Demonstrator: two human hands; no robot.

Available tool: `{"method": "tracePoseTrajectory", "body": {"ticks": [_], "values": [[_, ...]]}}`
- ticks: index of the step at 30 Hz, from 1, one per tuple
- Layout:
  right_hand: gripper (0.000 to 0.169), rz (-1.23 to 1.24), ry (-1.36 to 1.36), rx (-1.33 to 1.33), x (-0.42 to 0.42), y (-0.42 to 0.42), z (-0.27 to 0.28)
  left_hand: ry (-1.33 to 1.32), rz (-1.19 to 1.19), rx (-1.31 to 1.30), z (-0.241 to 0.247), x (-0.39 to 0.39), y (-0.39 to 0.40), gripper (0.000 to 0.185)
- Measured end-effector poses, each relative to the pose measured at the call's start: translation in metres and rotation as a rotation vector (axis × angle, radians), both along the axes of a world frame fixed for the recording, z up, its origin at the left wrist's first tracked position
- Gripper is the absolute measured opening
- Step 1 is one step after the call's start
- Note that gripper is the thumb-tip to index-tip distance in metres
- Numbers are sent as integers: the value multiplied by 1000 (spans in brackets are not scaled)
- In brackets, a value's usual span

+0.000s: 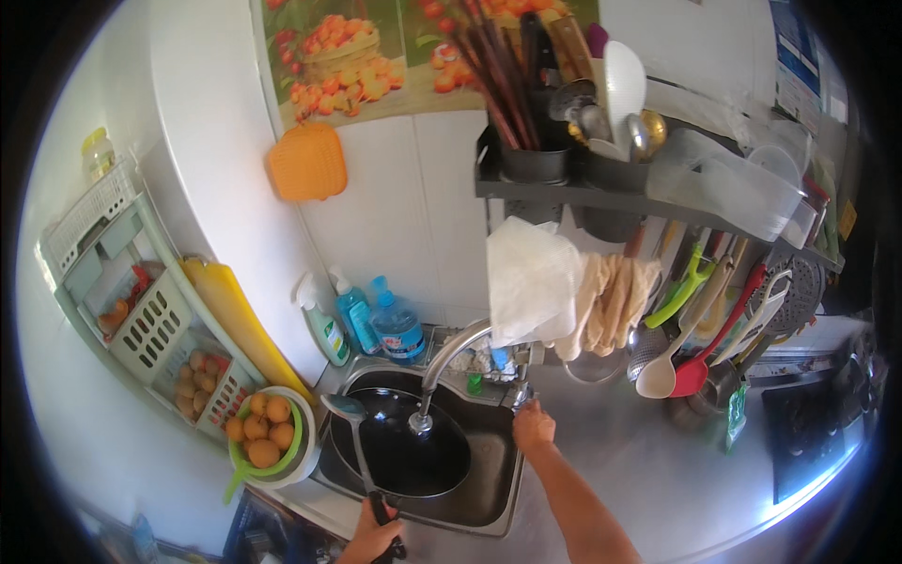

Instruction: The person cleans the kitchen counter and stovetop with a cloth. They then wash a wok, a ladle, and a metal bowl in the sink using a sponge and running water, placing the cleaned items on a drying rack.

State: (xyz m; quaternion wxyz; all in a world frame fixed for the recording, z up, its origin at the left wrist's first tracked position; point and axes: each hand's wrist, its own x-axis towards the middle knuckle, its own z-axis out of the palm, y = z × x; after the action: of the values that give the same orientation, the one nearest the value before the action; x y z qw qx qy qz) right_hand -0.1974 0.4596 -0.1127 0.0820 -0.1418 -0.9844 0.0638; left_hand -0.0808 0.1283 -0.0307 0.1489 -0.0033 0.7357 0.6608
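My left hand (371, 534) is wrapped around the black handle of a metal cooking ladle or turner (361, 451). The utensil's head lies over the left rim of a black wok (405, 458) inside the steel sink (491, 486); whether the hand also grips a wok handle cannot be told. My right hand (534, 427) is closed at the tap's lever (523, 395), behind the sink's right corner. The curved tap spout (451, 352) hangs over the wok, and no water stream is visible from it.
A green colander of round brown fruit (264, 453) sits left of the sink. Soap bottles (398, 328) stand behind it. Spoons (659, 374) and cloths (613, 303) hang under a black rack (564, 189). A steel counter (634, 465) extends right toward a black cooktop (810, 423).
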Motion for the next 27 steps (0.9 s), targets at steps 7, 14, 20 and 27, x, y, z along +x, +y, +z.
{"method": "tracePoseTrajectory", "body": {"ticks": [7, 14, 20, 27], "values": [[29, -295, 195, -910, 39, -50, 2, -182, 192, 135, -41, 7, 37, 38], [27, -407, -210, -2624, 5, -128, -26, -388, 180, 269, -86, 9, 61, 33], [19, -326, -192, -2569, -39, -188, -48, -543, 108, 329, -145, -4, 54, 44], [24, -252, -394, -2386, -59, -192, -70, -300, -144, -204, -147, -36, 42, 42]]}}
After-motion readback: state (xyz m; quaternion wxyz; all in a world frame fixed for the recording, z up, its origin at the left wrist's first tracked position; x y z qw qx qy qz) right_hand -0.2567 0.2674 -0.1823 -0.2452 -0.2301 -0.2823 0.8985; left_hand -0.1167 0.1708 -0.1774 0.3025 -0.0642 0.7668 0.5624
